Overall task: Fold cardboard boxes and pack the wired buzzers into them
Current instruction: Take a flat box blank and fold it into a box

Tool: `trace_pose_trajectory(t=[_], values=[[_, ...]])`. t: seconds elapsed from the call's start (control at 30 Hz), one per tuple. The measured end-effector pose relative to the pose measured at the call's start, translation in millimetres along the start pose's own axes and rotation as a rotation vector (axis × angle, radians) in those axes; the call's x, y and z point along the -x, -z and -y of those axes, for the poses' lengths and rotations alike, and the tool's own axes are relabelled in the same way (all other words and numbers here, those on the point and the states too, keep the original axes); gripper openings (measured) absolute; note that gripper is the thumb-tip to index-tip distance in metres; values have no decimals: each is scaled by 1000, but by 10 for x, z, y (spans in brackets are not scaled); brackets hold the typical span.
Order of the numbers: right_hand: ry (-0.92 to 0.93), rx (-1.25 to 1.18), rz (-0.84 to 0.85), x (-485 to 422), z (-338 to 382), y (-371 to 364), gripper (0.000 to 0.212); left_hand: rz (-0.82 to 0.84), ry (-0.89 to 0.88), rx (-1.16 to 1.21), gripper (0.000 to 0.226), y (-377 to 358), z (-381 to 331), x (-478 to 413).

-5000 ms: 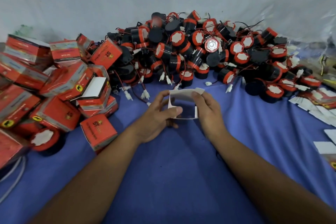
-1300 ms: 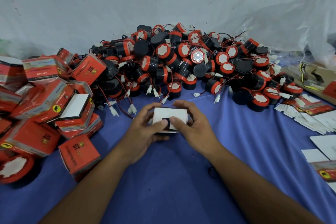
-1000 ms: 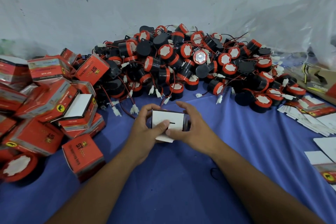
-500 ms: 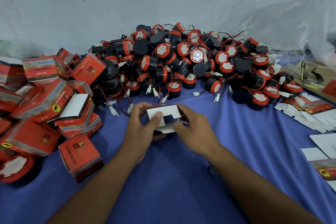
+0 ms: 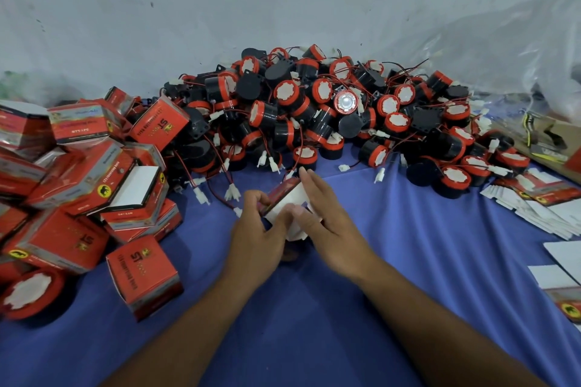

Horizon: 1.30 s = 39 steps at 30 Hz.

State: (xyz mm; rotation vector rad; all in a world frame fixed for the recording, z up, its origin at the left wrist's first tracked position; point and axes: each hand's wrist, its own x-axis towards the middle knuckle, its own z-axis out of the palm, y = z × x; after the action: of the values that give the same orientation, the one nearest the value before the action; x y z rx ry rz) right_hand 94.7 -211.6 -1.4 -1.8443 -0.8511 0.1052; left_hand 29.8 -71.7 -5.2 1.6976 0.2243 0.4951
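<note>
A small cardboard box (image 5: 284,198), red outside and white inside, sits between my hands at the middle of the blue cloth. My left hand (image 5: 254,229) grips its left side with thumb and fingers. My right hand (image 5: 323,217) lies against its right side with the fingers stretched forward over a white flap. A big heap of black-and-red wired buzzers (image 5: 330,113) lies just beyond, their white connectors trailing toward my hands. Much of the box is hidden by my fingers.
Folded red boxes (image 5: 88,173) are piled at the left, one (image 5: 143,273) standing apart near my left forearm. A loose buzzer (image 5: 30,292) lies at the far left. Flat unfolded box blanks (image 5: 540,204) are stacked at the right. A clear plastic bag (image 5: 518,56) is at the back right.
The box has tilted so its red side shows at the left. My right hand has opened its fingers and slid forward along the box's right side.
</note>
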Motion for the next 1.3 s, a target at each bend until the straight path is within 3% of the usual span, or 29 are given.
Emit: trace_pose_trajectory(t=[0.17, 0.27, 0.33, 0.37, 0.43, 0.5, 0.6, 0.67, 0.77, 0.87, 0.97, 1.07, 1.3], values=[[55, -199, -280, -66, -43, 122, 33, 240, -355, -441, 22, 106, -30, -36], [-64, -409, -301, -85, -15, 201, 39, 229, -546, -693, 50, 204, -64, -132], [-90, -480, -280, -92, 21, 207, 33, 211, -673, -724, 60, 262, -93, -172], [-83, -494, -252, -89, 41, 192, 32, 252, -667, -677, 68, 269, -112, -171], [-65, -518, -190, -61, 93, 131, 48, 382, -592, -570, 87, 235, -138, -137], [-71, -514, -165, -21, 163, 70, 74, 442, -596, -563, 82, 174, -114, -103], [-126, -523, -145, 22, 239, -1, 96, 347, -669, -595, 65, 148, -106, -74], [-175, -545, -119, 35, 261, -33, 91, 256, -673, -567, 59, 150, -100, -74], [-177, -703, -32, 34, 262, -75, 64, 130, -664, -517, 50, 159, -83, -85], [-187, -892, 24, 29, 274, -58, 54, 98, -601, -469, 46, 182, -110, -109], [-230, -985, 14, 15, 294, -39, 53, 93, -564, -491, 51, 199, -121, -119], [-232, -930, -24, 9, 280, -35, 45, 133, -602, -589, 59, 205, -93, -124], [-181, -831, -60, 31, 273, -93, 61, 99, -753, -620, 55, 132, -47, -84]])
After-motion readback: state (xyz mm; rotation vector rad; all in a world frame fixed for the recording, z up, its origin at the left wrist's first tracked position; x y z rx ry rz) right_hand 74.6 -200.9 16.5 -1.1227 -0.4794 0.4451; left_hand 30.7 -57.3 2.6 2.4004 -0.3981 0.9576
